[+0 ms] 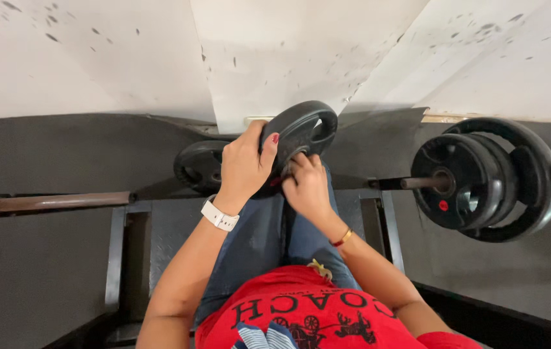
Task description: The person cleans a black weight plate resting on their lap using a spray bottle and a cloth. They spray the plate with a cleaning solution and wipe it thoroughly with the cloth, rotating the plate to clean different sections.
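Note:
A black round weight plate [308, 129] with grip holes is held upright in front of my knees. My left hand [244, 165], with a white watch at the wrist, grips the plate's left edge, thumb over the rim. My right hand [306, 187], with a thin bracelet at the wrist, holds the plate's lower part near its centre hole. Behind the left hand a second black plate [197, 165] sits low on the floor.
At the right, a bar [421, 183] carries several stacked black plates [482, 181]. A rusty bar end [56, 201] points in from the left. A dark metal frame [117, 252] surrounds my legs. White scuffed wall panels [275, 52] rise ahead.

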